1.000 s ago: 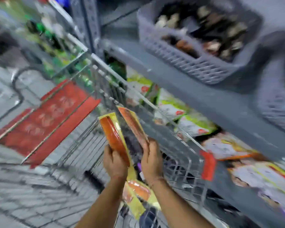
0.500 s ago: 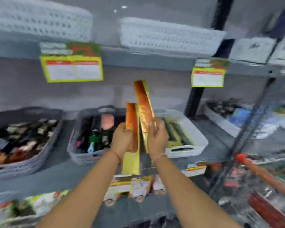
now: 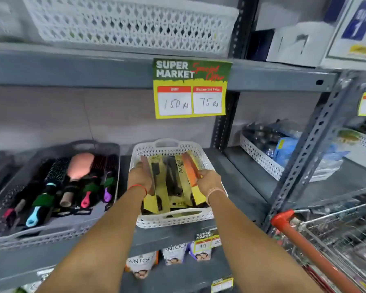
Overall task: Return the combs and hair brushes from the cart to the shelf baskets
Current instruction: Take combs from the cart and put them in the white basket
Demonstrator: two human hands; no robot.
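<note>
While both your hands are down in the white basket (image 3: 171, 220), your right hand (image 3: 207, 182) grips an orange comb (image 3: 189, 166) over the packs there — your left hand (image 3: 141, 176) lies flat, though I cannot tell what it holds. The cart (image 3: 334, 235) beside you looks blurry — more may wait inside.

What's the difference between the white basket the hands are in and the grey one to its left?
The white basket holds flat combs in yellow card packs, while the grey basket holds loose hair brushes with coloured handles. The white one is narrower and has both hands in it: the left hand at its left side, the right hand on an orange comb. Nobody touches the grey one. Both are perforated plastic with cut-out handles, side by side on one shelf.
</note>
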